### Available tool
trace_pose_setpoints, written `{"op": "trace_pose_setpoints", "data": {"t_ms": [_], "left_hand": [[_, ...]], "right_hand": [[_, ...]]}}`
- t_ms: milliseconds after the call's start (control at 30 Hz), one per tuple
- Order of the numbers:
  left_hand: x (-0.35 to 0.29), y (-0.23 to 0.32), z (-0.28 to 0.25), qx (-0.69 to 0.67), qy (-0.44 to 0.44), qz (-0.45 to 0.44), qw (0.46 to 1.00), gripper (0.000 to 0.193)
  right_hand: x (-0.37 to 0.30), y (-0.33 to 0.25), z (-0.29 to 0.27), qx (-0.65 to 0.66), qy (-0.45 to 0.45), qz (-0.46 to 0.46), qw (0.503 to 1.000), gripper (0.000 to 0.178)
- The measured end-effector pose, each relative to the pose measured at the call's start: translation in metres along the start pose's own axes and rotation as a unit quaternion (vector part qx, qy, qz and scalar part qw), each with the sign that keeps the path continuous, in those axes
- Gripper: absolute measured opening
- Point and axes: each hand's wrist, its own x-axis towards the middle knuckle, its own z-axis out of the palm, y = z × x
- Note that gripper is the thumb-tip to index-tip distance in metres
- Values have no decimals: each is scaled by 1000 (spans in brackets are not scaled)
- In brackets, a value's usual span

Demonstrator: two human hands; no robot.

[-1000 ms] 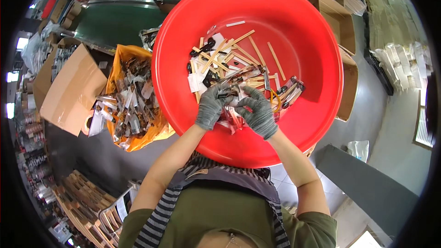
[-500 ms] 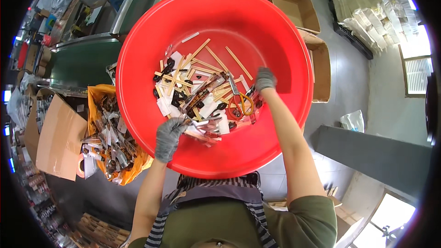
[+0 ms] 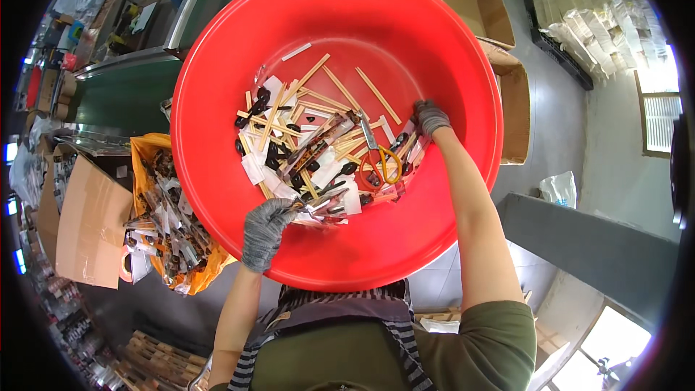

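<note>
A big round red plastic basin (image 3: 434, 36) is filling most of the view, holding a heap of pale wooden chopsticks (image 3: 311, 112), black plastic spoons and clear wrappers. To its left, an orange plastic bag (image 3: 148, 152) is lying beside a brown cardboard flap (image 3: 90, 228). Red-and-yellow scissors (image 3: 376, 159) are lying near the right hand (image 3: 430, 117), which is reaching into packets at the heap's right edge, grip hidden. The gloved left hand (image 3: 264, 228) is gripping 1 clear-wrapped cutlery packet (image 3: 322, 206), long axis pointing right.
</note>
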Motion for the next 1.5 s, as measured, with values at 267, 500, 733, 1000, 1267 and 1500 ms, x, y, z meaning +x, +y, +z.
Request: {"op": "trace_pose_setpoints", "data": {"t_ms": [267, 500, 733, 1000, 1267, 1500], "left_hand": [[5, 2, 4, -3, -7, 7, 1000, 13], [4, -4, 0, -14, 4, 1, 1000, 13], [8, 5, 7, 15, -15, 58, 998, 13], [6, 3, 4, 26, -9, 55, 998, 13], [5, 3, 0, 8, -5, 34, 999, 10], [11, 12, 12, 30, -29, 29, 999, 14]], "right_hand": [[3, 14, -8, -178, -166, -124, 962, 31], [-54, -37, -204, -133, 38, -190, 972, 10], [-99, -65, -228, 494, -92, -10, 865, 11], [-37, -31, -31, -29, -85, 32, 995, 47], [-11, -71, -84, 142, 221, 27, 964, 26], [25, -114, -48, 31, 232, -206, 950, 40]]}}
